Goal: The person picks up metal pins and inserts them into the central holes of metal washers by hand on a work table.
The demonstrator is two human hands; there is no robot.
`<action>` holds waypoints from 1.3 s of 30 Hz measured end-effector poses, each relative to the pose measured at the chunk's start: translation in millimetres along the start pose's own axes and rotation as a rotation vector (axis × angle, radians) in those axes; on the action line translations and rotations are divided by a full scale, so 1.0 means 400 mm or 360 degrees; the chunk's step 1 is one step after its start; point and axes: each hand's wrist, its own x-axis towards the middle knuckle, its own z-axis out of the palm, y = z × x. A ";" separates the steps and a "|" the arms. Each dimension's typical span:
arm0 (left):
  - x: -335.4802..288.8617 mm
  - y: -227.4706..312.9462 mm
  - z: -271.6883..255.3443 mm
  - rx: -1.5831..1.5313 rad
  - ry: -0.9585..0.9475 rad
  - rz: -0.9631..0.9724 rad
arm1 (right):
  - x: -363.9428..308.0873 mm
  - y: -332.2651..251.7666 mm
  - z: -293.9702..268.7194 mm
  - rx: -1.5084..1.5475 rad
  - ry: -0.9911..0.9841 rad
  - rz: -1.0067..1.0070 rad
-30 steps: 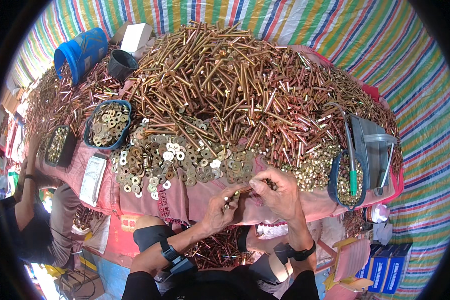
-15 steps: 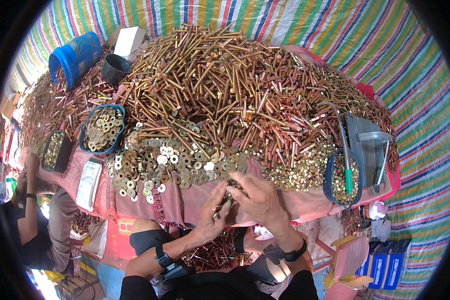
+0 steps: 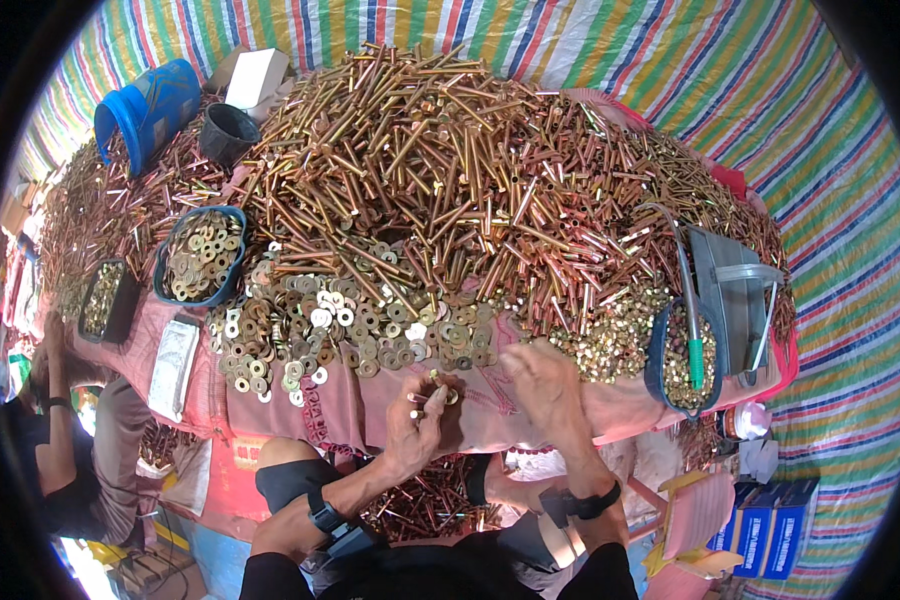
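A pink cloth covered the surface. A huge heap of long, coppery bolts sat on it. Flat round washers lay in front, with shiny little nuts to their right. A long white packet lay on the left, near a blue tub.

Bright light is shining on the bolts, glare is glowing at lower left, and the right hand is looking blurry.

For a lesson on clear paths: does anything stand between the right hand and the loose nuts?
Nothing visible does: the loose nuts lie just right of the right hand, and the blue tub stands beyond them.
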 end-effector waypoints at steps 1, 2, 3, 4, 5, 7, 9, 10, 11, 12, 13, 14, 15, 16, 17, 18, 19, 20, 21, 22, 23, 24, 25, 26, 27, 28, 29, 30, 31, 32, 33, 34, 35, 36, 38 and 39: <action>0.006 -0.008 0.003 -0.0001 -0.0009 0.0050 | 0.002 0.028 -0.004 -0.0046 0.0040 0.0152; 0.012 -0.017 0.007 -0.0007 -0.0024 0.0085 | 0.000 0.052 -0.002 -0.0115 0.0059 0.0360; 0.014 -0.023 0.010 -0.0075 -0.0048 0.0171 | -0.004 0.071 0.004 -0.0168 0.0059 0.0338; 0.013 -0.025 0.013 -0.0001 -0.0031 0.0117 | -0.010 0.086 0.011 -0.0243 0.0036 0.0370; 0.009 -0.025 0.016 0.0011 -0.0023 0.0113 | -0.016 0.098 0.018 -0.0328 -0.0006 0.0436; 0.004 -0.020 0.018 0.0008 -0.0014 0.0095 | -0.024 0.110 0.036 -0.0373 0.0004 0.0412; 0.006 -0.010 0.017 -0.0061 -0.0006 0.0037 | -0.030 0.114 0.043 -0.0412 -0.0021 0.0426; 0.009 -0.005 0.018 -0.0051 -0.0006 0.0051 | -0.029 0.114 0.045 -0.0423 -0.0041 0.0436; 0.012 -0.001 0.018 -0.0077 -0.0004 0.0035 | -0.026 0.113 0.044 -0.0431 -0.0062 0.0442; 0.015 0.004 0.016 -0.0151 -0.0007 0.0013 | -0.022 0.111 0.044 -0.0430 -0.0035 0.0406; 0.016 0.008 0.014 -0.0079 -0.0009 0.0038 | -0.017 0.108 0.043 -0.0428 -0.0011 0.0371; 0.017 0.010 0.012 -0.0060 -0.0018 0.0057 | -0.012 0.102 0.043 -0.0428 0.0012 0.0336; 0.017 0.012 0.011 -0.0061 -0.0032 0.0061 | -0.007 0.094 0.045 -0.0240 -0.0007 0.0380; 0.016 0.014 0.003 0.0022 -0.0071 0.0032 | -0.005 0.085 0.044 -0.0056 -0.0025 0.0424; 0.016 0.014 0.002 0.0028 -0.0064 0.0016 | -0.003 0.075 0.043 0.0127 -0.0045 0.0467; 0.017 0.013 0.001 0.0035 -0.0060 -0.0001 | -0.004 0.063 0.040 0.0370 -0.0129 0.0505; 0.018 0.012 0.001 0.0044 -0.0060 -0.0016 | -0.006 0.050 0.037 0.0615 -0.0209 0.0544; 0.018 0.011 0.001 0.0052 -0.0076 -0.0003 | -0.009 0.036 0.034 0.0865 -0.0284 0.0596; 0.019 0.010 0.002 0.0059 -0.0094 0.0012 | -0.011 0.022 0.034 0.1051 -0.0325 0.0624; 0.020 0.010 0.004 0.0050 -0.0110 0.0025 | -0.013 0.008 0.036 0.1243 -0.0359 0.0663; 0.019 0.010 0.006 0.0076 -0.0127 0.0064 | -0.014 -0.003 0.038 0.1435 -0.0393 0.0700; 0.019 0.010 0.008 0.0086 -0.0141 0.0101 | -0.012 -0.009 0.038 0.1449 -0.0482 0.0643; 0.018 0.010 0.009 0.0084 -0.0158 0.0143 | -0.011 -0.014 0.041 0.1585 -0.0489 0.0594; 0.018 0.010 0.009 0.0105 -0.0150 0.0179 | -0.010 -0.018 0.046 0.1705 -0.0496 0.0558; 0.018 0.009 0.009 0.0114 -0.0142 0.0218 | -0.009 -0.020 0.052 0.1817 -0.0510 0.0529; 0.017 0.009 0.008 0.0106 -0.0123 0.0267 | -0.009 -0.019 0.055 0.1897 -0.0522 0.0544; 0.018 0.007 0.006 0.0126 -0.0130 0.0255 | -0.009 -0.016 0.059 0.1966 -0.0536 0.0567; 0.019 0.006 0.006 0.0126 -0.0129 0.0252 | -0.011 -0.012 0.063 0.2024 -0.0539 0.0596; 0.019 0.004 0.005 0.0116 -0.0126 0.0268 | -0.013 -0.008 0.067 0.2109 -0.0539 0.0606; 0.019 0.003 0.004 0.0134 -0.0131 0.0252 | -0.015 -0.006 0.073 0.2187 -0.0530 0.0621; 0.019 0.003 0.002 0.0144 -0.0135 0.0254 | -0.016 -0.003 0.077 0.2264 -0.0518 0.0646; 0.019 0.004 0.001 0.0154 -0.0140 0.0257 | -0.018 0.000 0.080 0.2304 -0.0515 0.0629; 0.018 0.005 0.000 0.0157 -0.0162 0.0218 | -0.020 0.002 0.083 0.2343 -0.0508 0.0624; 0.018 0.006 -0.002 0.0159 -0.0186 0.0179 | -0.020 0.005 0.085 0.2382 -0.0500 0.0619; 0.019 0.009 0.002 0.0154 -0.0165 0.0196 | -0.021 0.009 0.086 0.2372 -0.0495 0.0613; 0.021 0.010 0.006 0.0146 -0.0120 0.0251 | -0.020 0.011 0.086 0.2362 -0.0484 0.0620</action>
